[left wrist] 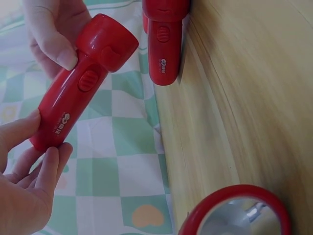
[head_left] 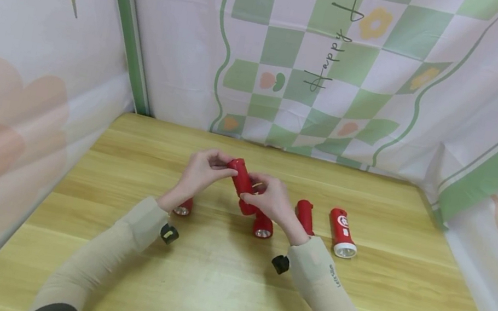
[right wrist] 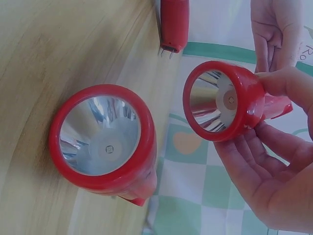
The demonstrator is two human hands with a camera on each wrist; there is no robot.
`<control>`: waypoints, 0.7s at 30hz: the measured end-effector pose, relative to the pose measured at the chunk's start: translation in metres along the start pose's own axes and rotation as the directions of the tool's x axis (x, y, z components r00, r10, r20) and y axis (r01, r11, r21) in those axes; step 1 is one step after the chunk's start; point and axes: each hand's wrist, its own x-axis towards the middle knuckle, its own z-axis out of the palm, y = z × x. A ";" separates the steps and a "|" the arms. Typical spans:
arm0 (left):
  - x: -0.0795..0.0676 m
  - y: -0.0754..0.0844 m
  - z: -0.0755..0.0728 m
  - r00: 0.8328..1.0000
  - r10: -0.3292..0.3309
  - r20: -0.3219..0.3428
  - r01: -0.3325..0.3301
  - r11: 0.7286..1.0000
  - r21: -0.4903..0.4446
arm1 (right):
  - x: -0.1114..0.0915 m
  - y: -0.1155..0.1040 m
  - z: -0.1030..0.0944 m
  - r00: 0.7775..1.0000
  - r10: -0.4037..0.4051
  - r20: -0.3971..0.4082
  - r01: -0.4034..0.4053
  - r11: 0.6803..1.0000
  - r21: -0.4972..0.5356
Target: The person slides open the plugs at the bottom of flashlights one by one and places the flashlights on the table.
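Both hands hold one red flashlight (head_left: 241,179) above the table, tilted, with its lens end lower and toward the right hand. My left hand (head_left: 202,174) pinches its tail end between thumb and fingers. Close to the head, my right hand (head_left: 269,199) grips it; in the right wrist view its silver reflector (right wrist: 208,100) shows. The slide switch (left wrist: 88,81) and a small white print face the left wrist camera. Just below the hands lies another red flashlight (head_left: 262,226), partly covered by the held one in the head view.
Left of it a red flashlight (head_left: 184,207) is partly hidden behind the left wrist. Toward the right lie a red flashlight (head_left: 304,215), partly behind the right wrist, and one with a white rim (head_left: 342,233). Patterned cloth (head_left: 314,67) hangs behind the wooden table (head_left: 214,294).
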 end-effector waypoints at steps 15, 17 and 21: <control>-0.001 0.009 -0.001 1.000 -0.004 0.008 0.004 1.000 0.031 | 0.001 -0.001 0.002 0.999 -0.049 -0.023 0.048 0.998 -0.028; -0.001 0.008 -0.001 1.000 0.001 0.011 -0.001 1.000 0.031 | 0.002 -0.001 0.003 0.998 -0.054 -0.025 0.053 0.998 -0.032; -0.002 0.009 -0.002 1.000 0.003 0.021 -0.003 1.000 0.017 | 0.002 0.000 0.004 0.998 -0.062 -0.025 0.061 0.998 -0.032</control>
